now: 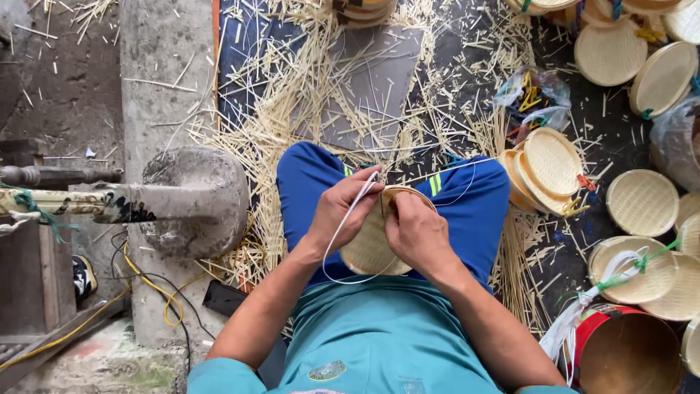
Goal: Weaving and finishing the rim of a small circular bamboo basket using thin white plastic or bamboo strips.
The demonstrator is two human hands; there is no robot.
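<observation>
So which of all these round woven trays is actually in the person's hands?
The round woven tray on the lap, over the blue trousers, held between left hand and right hand. The others lie in floor stacks to the right.

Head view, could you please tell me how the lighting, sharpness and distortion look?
Head view: soft, even daylight, no glare; the left hand, right hand and woven tray are sharp; wide-angle lens bends the edges, so the concrete post leans.
</observation>
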